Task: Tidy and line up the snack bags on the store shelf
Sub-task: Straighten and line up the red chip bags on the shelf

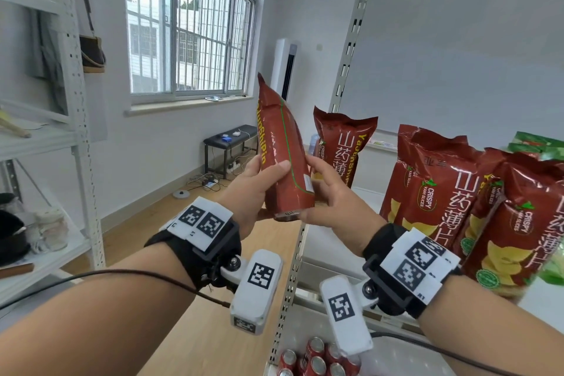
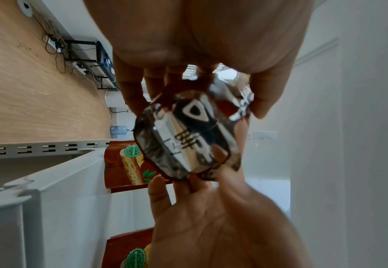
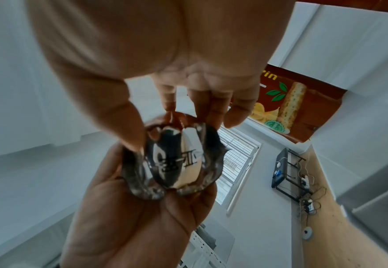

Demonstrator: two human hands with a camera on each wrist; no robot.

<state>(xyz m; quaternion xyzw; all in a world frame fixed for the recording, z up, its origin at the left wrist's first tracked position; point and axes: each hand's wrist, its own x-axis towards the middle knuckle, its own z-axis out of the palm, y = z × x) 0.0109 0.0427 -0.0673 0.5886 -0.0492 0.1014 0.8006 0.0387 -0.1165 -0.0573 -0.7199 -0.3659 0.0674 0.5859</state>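
Note:
I hold one dark red yam-crisp bag (image 1: 283,146) upright in the air, just left of the shelf's post. My left hand (image 1: 259,189) grips its lower left side, thumb across the front. My right hand (image 1: 328,192) grips the lower right side and bottom corner. The wrist views show the bag's shiny bottom seal (image 2: 188,137) (image 3: 177,163) pinched between both hands. One matching bag (image 1: 343,143) stands alone on the white shelf (image 1: 332,253) behind my right hand. Several more red bags (image 1: 442,192) lean together at the right.
Green bags (image 1: 538,143) sit at the far right. Red cans (image 1: 317,357) stand on the shelf below. The slotted shelf post (image 1: 345,76) rises behind the held bag. A white rack (image 1: 76,119) stands at left, with a black bench (image 1: 229,140) under the window.

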